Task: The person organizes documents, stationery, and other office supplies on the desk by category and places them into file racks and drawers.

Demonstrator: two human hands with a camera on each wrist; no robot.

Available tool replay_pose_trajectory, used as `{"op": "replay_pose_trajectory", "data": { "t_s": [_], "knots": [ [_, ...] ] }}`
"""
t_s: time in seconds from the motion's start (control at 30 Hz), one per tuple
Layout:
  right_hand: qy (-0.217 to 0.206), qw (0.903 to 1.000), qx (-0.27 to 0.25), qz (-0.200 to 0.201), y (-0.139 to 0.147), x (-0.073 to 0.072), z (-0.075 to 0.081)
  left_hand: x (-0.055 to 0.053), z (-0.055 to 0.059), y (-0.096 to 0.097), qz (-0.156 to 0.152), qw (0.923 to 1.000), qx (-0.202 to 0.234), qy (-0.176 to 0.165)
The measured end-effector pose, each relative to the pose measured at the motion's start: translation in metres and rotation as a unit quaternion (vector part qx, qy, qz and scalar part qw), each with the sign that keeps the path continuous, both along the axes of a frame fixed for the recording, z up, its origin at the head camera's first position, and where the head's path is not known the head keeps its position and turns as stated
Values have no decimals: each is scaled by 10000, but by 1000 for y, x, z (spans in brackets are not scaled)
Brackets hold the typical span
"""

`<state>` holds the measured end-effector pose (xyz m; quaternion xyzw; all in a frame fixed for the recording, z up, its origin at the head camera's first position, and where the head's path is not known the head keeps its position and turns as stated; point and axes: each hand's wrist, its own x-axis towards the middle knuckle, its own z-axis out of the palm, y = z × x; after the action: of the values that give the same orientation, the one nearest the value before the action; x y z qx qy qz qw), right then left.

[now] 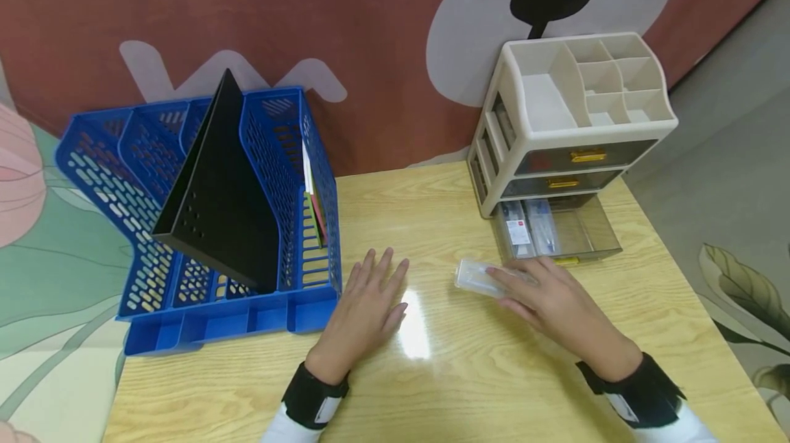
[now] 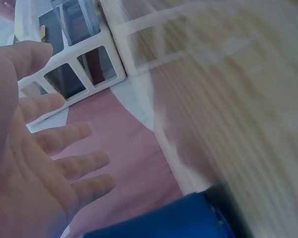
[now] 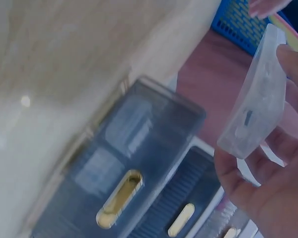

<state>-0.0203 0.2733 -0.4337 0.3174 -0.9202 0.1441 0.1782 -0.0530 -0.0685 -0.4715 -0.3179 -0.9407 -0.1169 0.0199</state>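
Observation:
My right hand (image 1: 546,295) holds a small translucent plastic case (image 1: 478,278) just above the table, in front of the pulled-out bottom drawer (image 1: 589,227). Seen from the right wrist, the thumb and fingers grip the case (image 3: 256,104) along its edges. What the case contains is too blurred to tell. In the drawer's left part lie clear packets (image 1: 529,227), one with a white label. My left hand (image 1: 364,306) holds nothing, fingers spread, to the right of the blue file rack (image 1: 222,323). In the left wrist view its palm (image 2: 35,173) faces the camera.
The cream drawer unit (image 1: 521,117) stands at the back right, its upper drawers closed and divided compartments on top. A black folder (image 1: 228,203) leans in the blue rack, with thin booklets (image 1: 315,210) in the right slot. A patterned cloth (image 1: 382,114) hangs behind the table (image 1: 426,217).

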Motion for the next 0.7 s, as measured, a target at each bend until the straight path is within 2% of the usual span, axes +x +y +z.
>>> {"op": "replay_pose_trajectory", "data": {
  "t_s": [0.37, 0.7],
  "knots": [
    [516, 9966, 253, -583, 24, -18, 19, -2, -2, -8, 2, 9999, -167, 12],
    [434, 9920, 618, -1006, 54, -33, 30, 1, -7, -15, -195, 9987, -445, 135]
  ]
}}
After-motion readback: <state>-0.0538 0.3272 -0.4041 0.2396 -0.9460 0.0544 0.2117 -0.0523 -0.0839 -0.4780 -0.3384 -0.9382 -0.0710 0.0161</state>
